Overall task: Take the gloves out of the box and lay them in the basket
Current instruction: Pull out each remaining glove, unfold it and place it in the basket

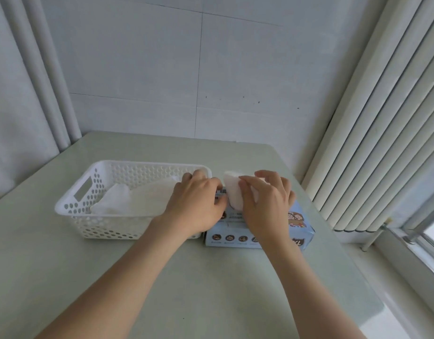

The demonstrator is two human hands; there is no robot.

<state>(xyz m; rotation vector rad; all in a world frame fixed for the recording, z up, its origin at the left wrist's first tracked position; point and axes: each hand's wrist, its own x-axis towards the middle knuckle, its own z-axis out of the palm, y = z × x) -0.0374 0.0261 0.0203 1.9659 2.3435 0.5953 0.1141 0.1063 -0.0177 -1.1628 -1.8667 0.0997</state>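
Basket (64, 206): white, perforated, at your far left on the bench (211, 289). Its long axis runs left to right and its right end is just beside the box.
Gloves (137, 199): a crumpled white heap lies inside the basket, so part of the job looks done.
Left hand (198, 204): it lies palm down where the basket's right end meets the box's left end, with the fingers bent. You cannot tell whether it clamps the box or only presses it down.
Glove (233, 192): one white glove stands up out of the box's top opening, between your two hands. Its lower end is hidden, so whether it is clear of the box is unclear.
Right hand (264, 199): its fingers are pinched together on the glove's right side, above the box.
Box (299, 223): light blue with printed pictures, lying flat to the right of the basket.
Carry direction: the basket lies to the left of your right hand, and your left hand sits directly in that path.
Nearer hand: your left hand is closer to the basket, but your right hand has the glove. You will likely need to lift the glove over the left hand or pass it across.
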